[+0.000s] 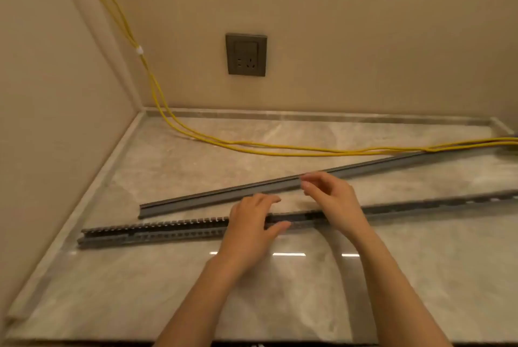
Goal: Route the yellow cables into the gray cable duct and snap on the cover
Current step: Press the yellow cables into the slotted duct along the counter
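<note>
The gray slotted cable duct (157, 230) lies open-side up across the marble counter, from lower left to right. My left hand (252, 223) rests over its middle, thumb on the near wall and fingers spread above it, gripping nothing. The gray cover strip (213, 198) lies diagonally behind the duct. My right hand (330, 195) hovers at the cover's middle with fingertips curled near its edge; a firm grip is not visible. The yellow cables (280, 147) hang down the wall and run loose along the counter behind the cover, outside the duct.
A gray wall socket (246, 55) sits on the back wall above the marble counter (140, 290). A white clip (139, 50) binds the cables on the wall. The counter meets walls at the left and back; its front edge is at the bottom.
</note>
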A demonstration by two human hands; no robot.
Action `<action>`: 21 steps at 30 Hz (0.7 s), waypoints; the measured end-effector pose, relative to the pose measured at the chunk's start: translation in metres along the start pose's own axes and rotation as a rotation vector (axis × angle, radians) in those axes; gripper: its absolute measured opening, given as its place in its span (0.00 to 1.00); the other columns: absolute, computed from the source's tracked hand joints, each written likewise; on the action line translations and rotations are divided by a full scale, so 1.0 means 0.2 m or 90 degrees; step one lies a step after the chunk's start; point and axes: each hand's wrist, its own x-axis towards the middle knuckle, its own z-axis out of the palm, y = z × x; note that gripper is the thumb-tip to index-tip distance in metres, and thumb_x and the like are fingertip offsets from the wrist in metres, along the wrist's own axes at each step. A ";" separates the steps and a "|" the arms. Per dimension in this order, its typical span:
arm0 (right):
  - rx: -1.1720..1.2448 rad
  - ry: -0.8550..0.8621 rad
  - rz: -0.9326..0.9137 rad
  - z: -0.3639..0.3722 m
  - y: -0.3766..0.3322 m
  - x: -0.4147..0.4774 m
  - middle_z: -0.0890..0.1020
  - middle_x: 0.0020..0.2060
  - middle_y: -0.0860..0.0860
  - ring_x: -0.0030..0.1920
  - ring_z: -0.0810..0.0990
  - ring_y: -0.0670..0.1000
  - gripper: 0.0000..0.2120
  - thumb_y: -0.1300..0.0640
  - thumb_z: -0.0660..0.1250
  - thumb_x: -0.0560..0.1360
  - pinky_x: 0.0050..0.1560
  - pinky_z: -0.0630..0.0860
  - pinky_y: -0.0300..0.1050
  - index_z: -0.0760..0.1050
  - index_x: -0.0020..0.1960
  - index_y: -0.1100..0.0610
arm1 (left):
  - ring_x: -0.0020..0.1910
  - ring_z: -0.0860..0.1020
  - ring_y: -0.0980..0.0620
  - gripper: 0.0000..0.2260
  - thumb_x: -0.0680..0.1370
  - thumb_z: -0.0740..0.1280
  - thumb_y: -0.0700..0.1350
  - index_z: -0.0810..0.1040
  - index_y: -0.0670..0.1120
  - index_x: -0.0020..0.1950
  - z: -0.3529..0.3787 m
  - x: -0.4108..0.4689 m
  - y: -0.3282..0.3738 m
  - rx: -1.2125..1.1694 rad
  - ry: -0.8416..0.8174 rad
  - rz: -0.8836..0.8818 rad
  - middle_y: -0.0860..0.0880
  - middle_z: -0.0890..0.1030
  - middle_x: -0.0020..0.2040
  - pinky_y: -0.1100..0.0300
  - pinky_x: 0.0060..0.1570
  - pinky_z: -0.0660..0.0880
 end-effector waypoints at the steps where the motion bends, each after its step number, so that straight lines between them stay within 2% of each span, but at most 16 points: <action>1: -0.073 0.007 -0.015 -0.01 0.01 -0.01 0.82 0.42 0.46 0.43 0.80 0.43 0.06 0.56 0.68 0.74 0.45 0.73 0.31 0.79 0.51 0.53 | 0.65 0.64 0.58 0.22 0.75 0.63 0.60 0.67 0.56 0.68 0.02 0.01 0.00 0.021 -0.004 0.004 0.59 0.69 0.65 0.61 0.67 0.58; 3: -0.191 0.011 -0.033 -0.04 0.05 -0.01 0.81 0.44 0.46 0.45 0.78 0.43 0.08 0.54 0.66 0.75 0.46 0.73 0.32 0.79 0.53 0.53 | 0.65 0.64 0.58 0.24 0.74 0.62 0.62 0.66 0.57 0.69 0.05 0.03 0.02 0.088 -0.012 0.015 0.59 0.68 0.65 0.62 0.67 0.57; 7: -0.282 0.017 -0.088 -0.02 0.10 -0.05 0.82 0.46 0.49 0.45 0.78 0.47 0.09 0.53 0.64 0.76 0.49 0.76 0.45 0.79 0.53 0.54 | 0.57 0.68 0.56 0.25 0.73 0.63 0.64 0.70 0.55 0.67 0.11 0.04 0.06 0.148 -0.006 0.060 0.55 0.71 0.57 0.62 0.60 0.63; 10: -0.391 0.027 -0.163 0.01 0.13 -0.07 0.83 0.43 0.48 0.45 0.79 0.49 0.11 0.48 0.63 0.76 0.48 0.75 0.46 0.80 0.50 0.53 | 0.49 0.72 0.53 0.23 0.70 0.65 0.63 0.76 0.52 0.60 0.16 0.03 0.06 0.184 0.025 0.074 0.53 0.74 0.49 0.58 0.50 0.69; 13: -0.417 0.025 -0.204 0.00 0.15 -0.08 0.83 0.40 0.46 0.43 0.79 0.49 0.17 0.42 0.59 0.74 0.46 0.75 0.47 0.81 0.47 0.52 | 0.41 0.75 0.51 0.19 0.67 0.67 0.63 0.79 0.52 0.50 0.20 0.05 0.07 0.239 0.061 0.060 0.53 0.76 0.43 0.57 0.41 0.70; 17: -0.419 0.150 -0.217 -0.01 0.17 -0.11 0.83 0.36 0.46 0.39 0.80 0.47 0.19 0.39 0.63 0.71 0.48 0.73 0.46 0.82 0.42 0.53 | 0.40 0.76 0.51 0.09 0.66 0.73 0.54 0.80 0.52 0.43 0.22 0.09 0.10 0.218 0.116 0.045 0.54 0.77 0.40 0.57 0.40 0.65; 21: -0.462 0.252 -0.205 -0.04 0.22 -0.12 0.83 0.32 0.47 0.36 0.79 0.48 0.19 0.40 0.63 0.72 0.51 0.70 0.47 0.81 0.37 0.54 | 0.40 0.74 0.53 0.09 0.67 0.74 0.53 0.82 0.52 0.44 0.21 0.13 0.12 0.153 0.132 0.045 0.56 0.75 0.39 0.57 0.42 0.63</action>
